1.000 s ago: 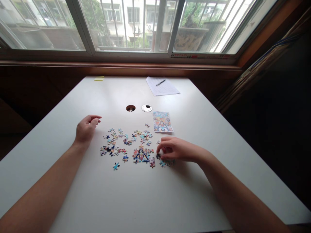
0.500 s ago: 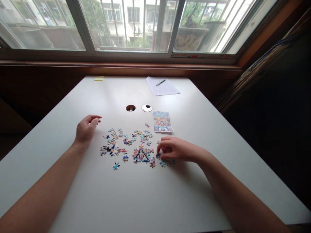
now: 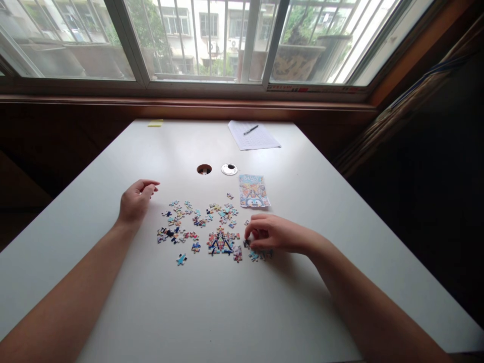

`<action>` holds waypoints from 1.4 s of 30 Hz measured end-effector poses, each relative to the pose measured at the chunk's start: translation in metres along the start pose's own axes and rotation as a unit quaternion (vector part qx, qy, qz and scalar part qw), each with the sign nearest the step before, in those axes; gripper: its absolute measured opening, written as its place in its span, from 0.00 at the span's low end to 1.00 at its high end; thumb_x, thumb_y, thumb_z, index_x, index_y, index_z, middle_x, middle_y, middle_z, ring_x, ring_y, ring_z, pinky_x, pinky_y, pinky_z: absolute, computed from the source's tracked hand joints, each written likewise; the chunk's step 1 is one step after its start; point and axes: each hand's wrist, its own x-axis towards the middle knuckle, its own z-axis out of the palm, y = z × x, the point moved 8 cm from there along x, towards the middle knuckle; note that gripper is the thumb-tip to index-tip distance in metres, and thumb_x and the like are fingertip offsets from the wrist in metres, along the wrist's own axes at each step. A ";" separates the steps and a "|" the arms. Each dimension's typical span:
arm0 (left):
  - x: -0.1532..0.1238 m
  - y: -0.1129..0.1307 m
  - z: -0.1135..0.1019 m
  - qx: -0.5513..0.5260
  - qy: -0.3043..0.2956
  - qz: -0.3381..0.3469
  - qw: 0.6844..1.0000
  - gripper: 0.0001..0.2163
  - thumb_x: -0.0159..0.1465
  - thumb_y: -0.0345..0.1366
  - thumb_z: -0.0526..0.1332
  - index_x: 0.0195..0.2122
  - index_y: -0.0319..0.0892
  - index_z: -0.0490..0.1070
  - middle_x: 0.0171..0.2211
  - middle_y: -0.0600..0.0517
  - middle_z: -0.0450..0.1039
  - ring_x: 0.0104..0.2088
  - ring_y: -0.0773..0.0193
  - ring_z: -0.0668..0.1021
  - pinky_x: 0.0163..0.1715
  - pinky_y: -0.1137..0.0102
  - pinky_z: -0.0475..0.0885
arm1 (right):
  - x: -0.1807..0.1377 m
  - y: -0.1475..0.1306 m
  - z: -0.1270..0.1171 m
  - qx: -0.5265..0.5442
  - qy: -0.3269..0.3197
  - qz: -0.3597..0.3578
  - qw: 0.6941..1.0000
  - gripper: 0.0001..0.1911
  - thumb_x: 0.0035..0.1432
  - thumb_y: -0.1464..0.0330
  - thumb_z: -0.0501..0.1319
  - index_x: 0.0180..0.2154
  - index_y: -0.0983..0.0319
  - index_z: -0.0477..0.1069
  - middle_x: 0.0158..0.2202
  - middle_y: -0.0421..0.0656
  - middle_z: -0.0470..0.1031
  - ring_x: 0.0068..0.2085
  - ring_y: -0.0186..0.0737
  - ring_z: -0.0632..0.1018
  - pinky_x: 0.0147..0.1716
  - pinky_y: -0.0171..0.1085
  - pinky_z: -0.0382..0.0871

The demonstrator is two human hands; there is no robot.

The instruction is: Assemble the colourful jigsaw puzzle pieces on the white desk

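Jigsaw pieces (image 3: 172, 234) are spread across the bench (image 3: 189, 312), between 2 hands held well apart.
A joined section (image 3: 221, 242) is flanked by the right hand (image 3: 278, 233), curled over a dark piece (image 3: 247, 243), with light-blue pieces (image 3: 254, 256) partly covered; the left hand (image 3: 135, 200) is loosely curled at far left. Whether either is closed on anything cannot be told. Farther off, a picture card (image 3: 254, 191), metal cap (image 3: 229, 169) and paper (image 3: 249, 141) are seen.
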 end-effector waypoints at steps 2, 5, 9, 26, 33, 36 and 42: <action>0.000 0.000 0.000 -0.001 -0.001 -0.001 1.000 0.12 0.61 0.41 0.60 0.39 0.45 0.80 0.33 0.50 0.78 0.34 0.62 0.76 0.33 0.71 0.70 | 0.000 0.000 0.000 0.001 -0.001 0.004 1.000 0.09 0.61 0.65 0.65 0.44 0.57 0.78 0.35 0.40 0.69 0.34 0.35 0.72 0.35 0.34 0.67; 0.000 0.001 0.000 -0.003 -0.002 -0.002 1.000 0.12 0.61 0.41 0.60 0.39 0.44 0.80 0.34 0.50 0.78 0.34 0.62 0.76 0.32 0.71 0.70 | -0.001 0.001 -0.001 0.005 -0.002 0.009 1.000 0.09 0.61 0.65 0.65 0.44 0.57 0.78 0.35 0.40 0.69 0.34 0.34 0.72 0.34 0.34 0.67; -0.001 0.001 0.000 -0.001 -0.002 -0.005 1.000 0.12 0.61 0.41 0.59 0.39 0.44 0.80 0.33 0.50 0.78 0.33 0.62 0.76 0.32 0.71 0.69 | -0.003 0.002 -0.003 0.015 -0.002 0.021 1.000 0.09 0.60 0.66 0.65 0.44 0.57 0.78 0.36 0.40 0.69 0.33 0.34 0.73 0.34 0.33 0.67; 0.001 -0.007 0.007 -0.011 -0.061 -0.051 0.997 0.15 0.61 0.44 0.59 0.42 0.42 0.79 0.39 0.49 0.79 0.39 0.60 0.77 0.37 0.71 0.71 | -0.007 0.013 -0.007 0.037 -0.006 0.064 0.997 0.09 0.59 0.65 0.66 0.42 0.57 0.79 0.38 0.42 0.73 0.35 0.36 0.73 0.34 0.33 0.67; -0.002 -0.003 0.013 0.013 -0.211 -0.078 0.974 0.23 0.58 0.53 0.66 0.49 0.45 0.78 0.47 0.48 0.79 0.46 0.54 0.79 0.43 0.66 0.73 | -0.007 0.016 -0.007 0.030 -0.001 0.065 0.997 0.09 0.59 0.64 0.66 0.42 0.57 0.79 0.36 0.41 0.72 0.34 0.35 0.72 0.33 0.33 0.66; -0.005 -0.004 0.007 0.079 -0.305 -0.067 0.946 0.26 0.59 0.58 0.64 0.53 0.49 0.76 0.51 0.49 0.77 0.51 0.51 0.77 0.47 0.65 0.72 | -0.007 0.016 -0.007 0.030 0.001 0.064 0.998 0.09 0.58 0.65 0.66 0.42 0.57 0.79 0.36 0.41 0.72 0.34 0.36 0.72 0.33 0.33 0.66; 0.000 -0.024 -0.019 0.161 -0.395 -0.061 0.902 0.23 0.59 0.57 0.65 0.50 0.50 0.76 0.47 0.49 0.77 0.50 0.52 0.77 0.46 0.67 0.72 | -0.007 0.014 -0.007 0.042 -0.009 0.061 0.997 0.09 0.58 0.67 0.65 0.42 0.57 0.79 0.38 0.41 0.73 0.34 0.35 0.73 0.33 0.33 0.67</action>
